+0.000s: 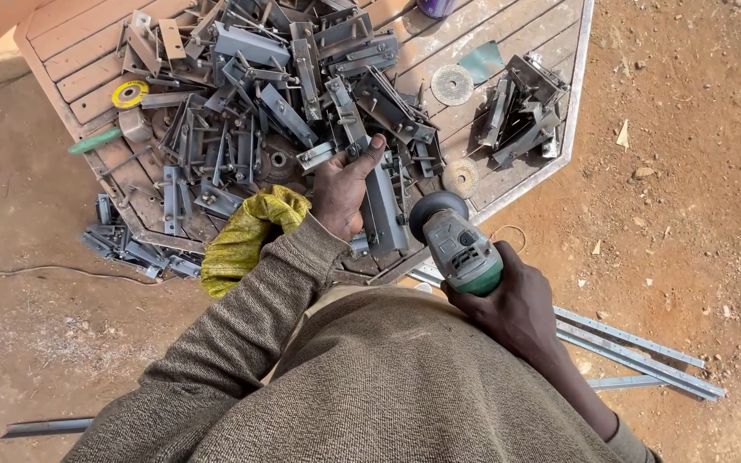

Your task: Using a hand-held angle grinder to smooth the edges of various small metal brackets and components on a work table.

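My left hand (342, 187) grips a grey metal bracket (383, 210) at the near edge of a wooden table (96, 81), thumb pressed on its top end. My right hand (508, 307) holds a green and grey angle grinder (458, 244) just right of the bracket; its disc guard sits close beside the bracket's lower end. A big heap of similar grey metal brackets (259, 94) covers the table beyond my left hand.
A yellow cloth (246, 236) lies by my left wrist. Grinding discs (452, 84) and a smaller bracket pile (521, 111) sit on the table's right side. More brackets (130, 249) lie on the dirt at left. Long metal strips (636, 351) rest on the ground at right.
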